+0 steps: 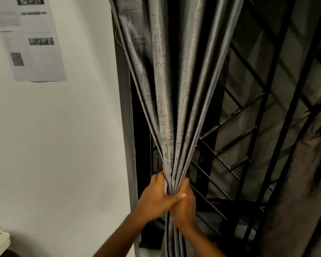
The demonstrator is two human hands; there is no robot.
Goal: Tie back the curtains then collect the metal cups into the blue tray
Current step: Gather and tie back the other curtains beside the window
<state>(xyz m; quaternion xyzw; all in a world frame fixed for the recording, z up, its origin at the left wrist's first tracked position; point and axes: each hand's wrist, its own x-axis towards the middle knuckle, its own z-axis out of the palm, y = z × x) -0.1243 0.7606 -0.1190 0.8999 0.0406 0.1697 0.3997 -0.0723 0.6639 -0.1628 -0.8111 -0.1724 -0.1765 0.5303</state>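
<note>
Both hands' fingers (158, 179) clasp the gathered curtain (167, 108).

1. Place: a room indoors, of domestic or lodging kind; which of the two cannot be told.
2. Window (248, 112): dark panes behind a black metal grille (263, 101) of upright and slanted bars.
3. Grey curtain (167, 89): shiny pleated cloth, gathered into a bunch in front of the window's left side.
4. Brown curtain (300, 191): duller cloth hanging at the window's right side.
5. Wall (63, 145): plain white, left of the window.
6. Printed sheets (32, 43): fixed to the wall at upper left, with photographs and a square code; text too blurred to read.
</note>
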